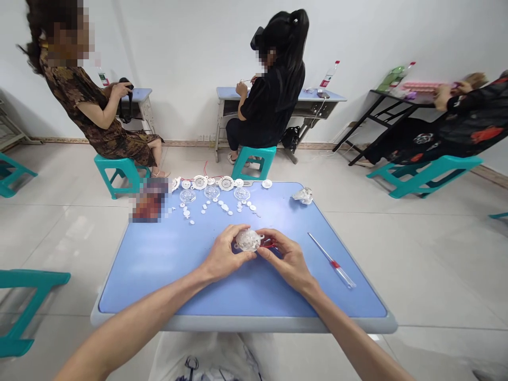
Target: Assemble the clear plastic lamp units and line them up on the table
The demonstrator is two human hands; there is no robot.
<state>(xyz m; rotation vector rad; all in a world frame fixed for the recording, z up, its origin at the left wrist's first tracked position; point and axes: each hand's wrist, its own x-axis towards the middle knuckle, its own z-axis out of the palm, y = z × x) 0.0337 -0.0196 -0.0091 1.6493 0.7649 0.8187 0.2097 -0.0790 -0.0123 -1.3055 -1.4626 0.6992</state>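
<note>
A round clear plastic gear housing (248, 241) with white parts inside and small ear tabs is held just above the blue desk. My left hand (227, 255) grips its left side, thumb in front and fingers behind. At its right edge, the fingertips and thumb of my right hand (286, 259) close around a tab. Red wires (270, 245) come out on that side, partly hidden by the right fingers. To the right of my right hand lies a screwdriver (333, 262) with a clear handle and a red band.
Along the desk's (166, 286) far edge are white round parts (199, 182), clear domes (211, 192) and several small white gears (224, 206). Crumpled plastic (304, 196) lies at the far right corner. Beyond, people sit on green stools (254, 159) by other desks.
</note>
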